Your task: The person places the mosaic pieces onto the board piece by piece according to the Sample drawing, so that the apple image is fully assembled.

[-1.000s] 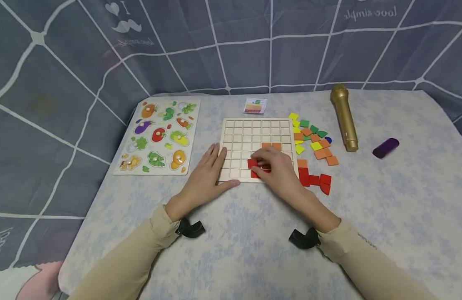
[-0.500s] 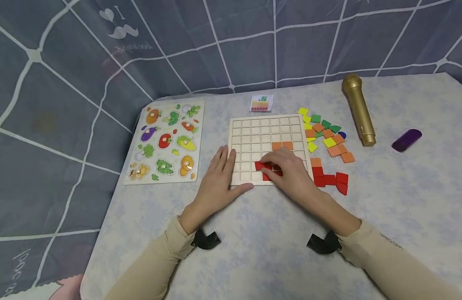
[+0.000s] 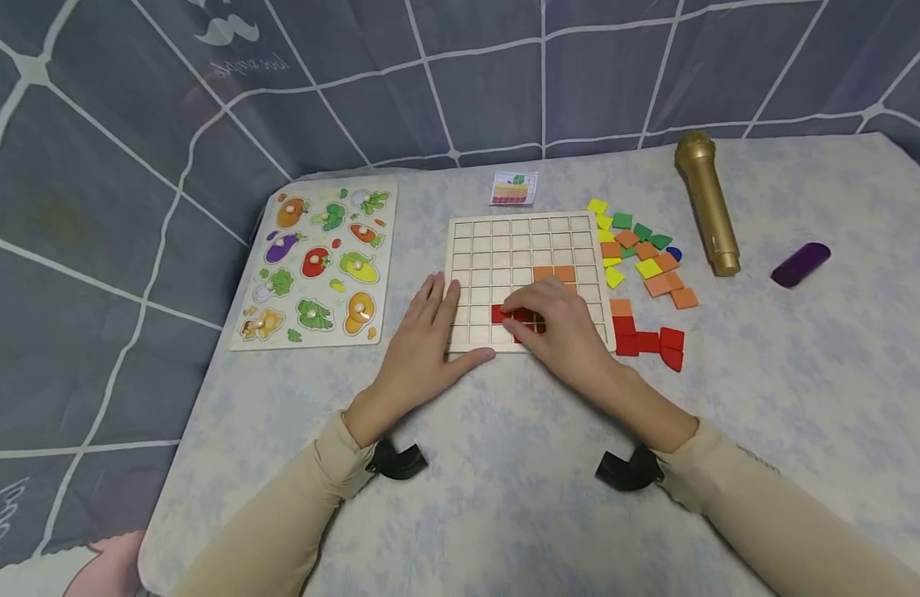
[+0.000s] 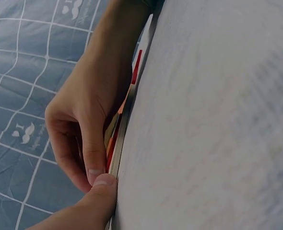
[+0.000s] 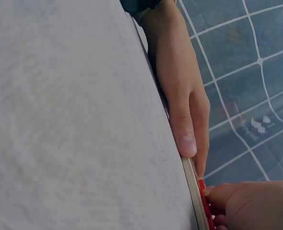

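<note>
A light wooden grid board [image 3: 490, 245] lies on the table in front of me. My left hand [image 3: 415, 352] rests flat along its left edge, fingers straight, with the thumb at the near edge. My right hand [image 3: 572, 332] is over the board's lower right part. Its thumb and index finger pinch a red square tile [image 3: 497, 314] at a cell in the second row from the near edge. More red tiles sit in cells beneath that hand, partly hidden by it. Orange square tiles [image 3: 554, 274] fill cells just beyond its knuckles. In the right wrist view, red tile edges [image 5: 203, 191] stand above the board's side.
Loose orange, yellow and green tiles [image 3: 663, 284] lie right of the board, with red ones [image 3: 648, 342] nearer me. A small pattern card [image 3: 514, 189] lies behind it. A vegetable puzzle board [image 3: 318, 265] is at left; a gold microphone [image 3: 708, 203] and purple object [image 3: 801, 264] at right.
The head view has shifted slightly. The pinched red tile, tilted a second ago, now lies more in line with the grid. The left hand stays on the board's edge.
</note>
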A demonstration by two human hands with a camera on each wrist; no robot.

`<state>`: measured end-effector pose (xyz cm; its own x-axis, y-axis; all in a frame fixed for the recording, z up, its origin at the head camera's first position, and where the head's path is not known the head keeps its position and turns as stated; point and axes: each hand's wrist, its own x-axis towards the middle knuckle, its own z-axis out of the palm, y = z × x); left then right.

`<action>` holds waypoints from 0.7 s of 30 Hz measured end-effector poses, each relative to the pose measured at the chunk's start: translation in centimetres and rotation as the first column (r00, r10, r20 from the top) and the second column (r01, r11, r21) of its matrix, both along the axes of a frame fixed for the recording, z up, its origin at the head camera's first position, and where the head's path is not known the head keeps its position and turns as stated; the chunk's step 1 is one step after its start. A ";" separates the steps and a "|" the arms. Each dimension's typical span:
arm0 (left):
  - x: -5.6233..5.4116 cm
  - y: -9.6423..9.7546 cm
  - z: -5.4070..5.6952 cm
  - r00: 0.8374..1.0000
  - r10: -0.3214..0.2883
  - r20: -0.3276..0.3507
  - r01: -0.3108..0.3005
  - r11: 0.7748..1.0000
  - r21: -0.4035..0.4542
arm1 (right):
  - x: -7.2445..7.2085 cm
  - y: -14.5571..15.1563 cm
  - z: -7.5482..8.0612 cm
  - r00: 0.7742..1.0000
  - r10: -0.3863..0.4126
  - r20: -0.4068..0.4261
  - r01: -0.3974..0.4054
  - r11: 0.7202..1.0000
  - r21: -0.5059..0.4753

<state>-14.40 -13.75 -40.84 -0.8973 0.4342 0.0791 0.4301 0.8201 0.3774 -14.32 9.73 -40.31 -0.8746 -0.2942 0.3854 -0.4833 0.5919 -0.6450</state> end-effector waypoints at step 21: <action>-0.2 -0.1 0.0 1.000 -0.003 0.010 0.003 1.000 -0.027 | 1.2 5.4 2.9 0.988 -0.098 0.116 0.084 0.989 0.120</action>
